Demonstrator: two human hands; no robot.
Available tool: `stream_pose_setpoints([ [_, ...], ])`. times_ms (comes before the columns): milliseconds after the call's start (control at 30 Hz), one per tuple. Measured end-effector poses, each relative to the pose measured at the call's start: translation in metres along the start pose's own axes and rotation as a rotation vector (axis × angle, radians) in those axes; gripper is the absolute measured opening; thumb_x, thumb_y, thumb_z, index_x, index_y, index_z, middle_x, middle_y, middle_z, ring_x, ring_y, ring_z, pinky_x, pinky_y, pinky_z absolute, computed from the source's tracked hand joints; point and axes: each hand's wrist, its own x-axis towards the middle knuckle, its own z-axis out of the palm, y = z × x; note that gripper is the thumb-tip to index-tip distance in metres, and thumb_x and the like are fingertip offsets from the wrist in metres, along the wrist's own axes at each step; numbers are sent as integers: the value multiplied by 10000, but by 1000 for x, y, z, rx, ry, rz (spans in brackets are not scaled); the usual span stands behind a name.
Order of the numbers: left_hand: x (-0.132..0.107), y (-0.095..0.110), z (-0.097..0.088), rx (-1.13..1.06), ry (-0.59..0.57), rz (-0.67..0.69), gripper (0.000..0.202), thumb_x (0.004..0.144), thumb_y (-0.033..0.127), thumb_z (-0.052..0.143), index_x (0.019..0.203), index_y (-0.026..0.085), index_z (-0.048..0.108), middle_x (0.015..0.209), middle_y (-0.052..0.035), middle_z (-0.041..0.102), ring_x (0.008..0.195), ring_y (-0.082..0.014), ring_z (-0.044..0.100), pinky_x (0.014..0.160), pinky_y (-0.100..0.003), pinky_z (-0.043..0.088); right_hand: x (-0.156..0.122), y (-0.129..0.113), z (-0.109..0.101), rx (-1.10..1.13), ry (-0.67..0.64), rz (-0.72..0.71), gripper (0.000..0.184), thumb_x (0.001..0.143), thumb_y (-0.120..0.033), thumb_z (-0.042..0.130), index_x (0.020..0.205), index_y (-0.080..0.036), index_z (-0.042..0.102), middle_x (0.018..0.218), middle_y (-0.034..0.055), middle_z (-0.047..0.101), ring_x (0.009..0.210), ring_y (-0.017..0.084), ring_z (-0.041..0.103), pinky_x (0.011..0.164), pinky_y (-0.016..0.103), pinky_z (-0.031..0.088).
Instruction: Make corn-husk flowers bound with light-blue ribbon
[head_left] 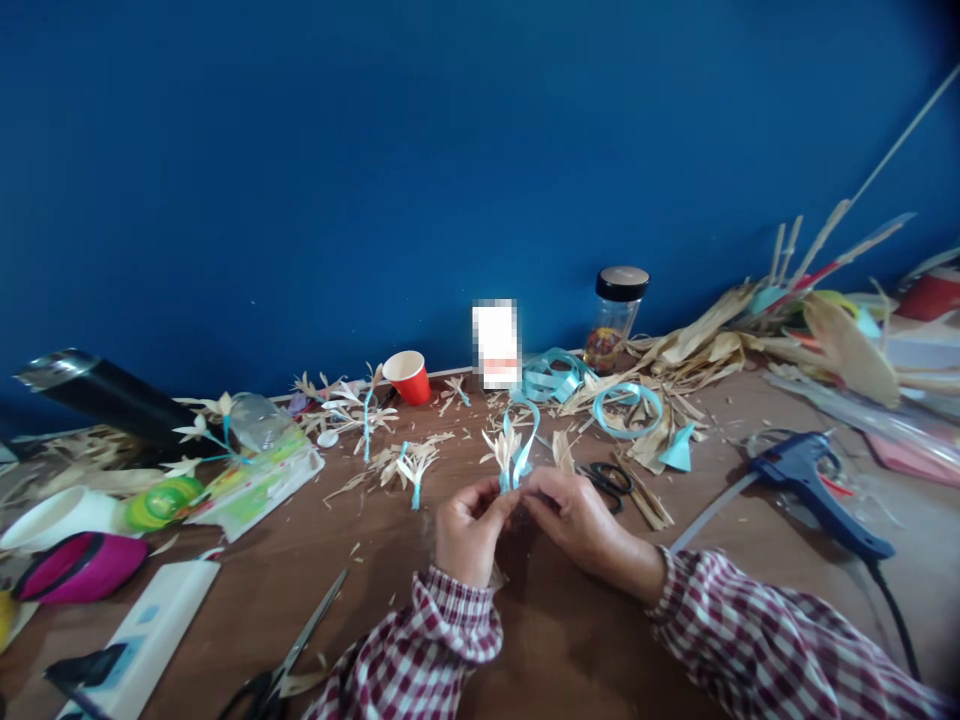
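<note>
Both hands pinching, fingertips nearly meeting, just above the front part of the brown tabletop (390,570). Left hand (466,538): thumb and fingers closed on the base of a pale husk flower (501,448), held upright with petals spread at the top and light blue at the stem. Right hand (577,520): thumb and forefinger drawn together at the lower end of a blue ribbon (535,425), just beside that stem; exact contact of the fingertips hidden. Ribbon rises from the fingers and curls over above the flower. Further along, near the wall (360,180): a ribbon coil (551,382), a jar (616,318) with dark lid and coloured contents, and a red paper cup (412,382), tilted. Left of the left hand lies a second flower (415,478) with blue stem, among husk scraps. Black-handled scissors (616,478) lie just beyond the right hand; another pair of scissors (309,628) lies near the left sleeve (420,650), blades pointing away. Blue glue gun (806,470) on its side, far right, cable running toward the near edge. White power strip (169,615) at lower left, black plug inserted
</note>
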Motion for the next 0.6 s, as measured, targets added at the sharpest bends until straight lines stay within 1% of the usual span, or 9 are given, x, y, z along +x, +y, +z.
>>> stream_pose_setpoints([
  [133,2,0,-1,29,8,-3,264,608,312,742,781,116,703,602,-13,662,480,-77,527,472,-172,453,1,-2,0,-3,-3,28,143,825,-129,479,702,-156,545,669,-5,561,617,110,500,578,213,380],
  [233,2,3,-1,60,-2,3,267,620,323,734,788,119,695,639,-23,674,517,-94,555,485,-183,474,2,-2,1,21,11,17,134,828,-130,477,724,-160,557,677,-5,568,623,111,507,587,215,388],
  [333,2,7,-1,44,-68,14,259,608,289,748,800,130,676,675,-22,682,572,-102,579,530,-186,489,2,1,2,60,54,3,114,805,-98,486,758,-162,567,710,1,590,647,114,527,607,214,403],
  [467,1,10,-2,5,-168,24,258,577,222,771,777,129,638,689,-16,678,634,-108,596,623,-208,499,1,6,4,57,91,-4,134,740,-43,510,742,-163,570,699,-2,595,619,108,524,586,201,403],
  [533,2,10,-3,-12,-194,0,269,565,219,779,764,126,624,685,-13,672,630,-104,591,627,-209,496,0,8,5,36,94,-25,149,734,-40,513,758,-167,585,711,3,599,631,113,527,596,206,406],
  [600,2,10,-3,-29,-192,-29,281,552,233,786,746,128,612,649,4,652,589,-88,572,589,-193,486,0,10,5,3,99,-59,157,741,-46,513,778,-173,597,727,10,600,648,120,528,607,213,409],
])
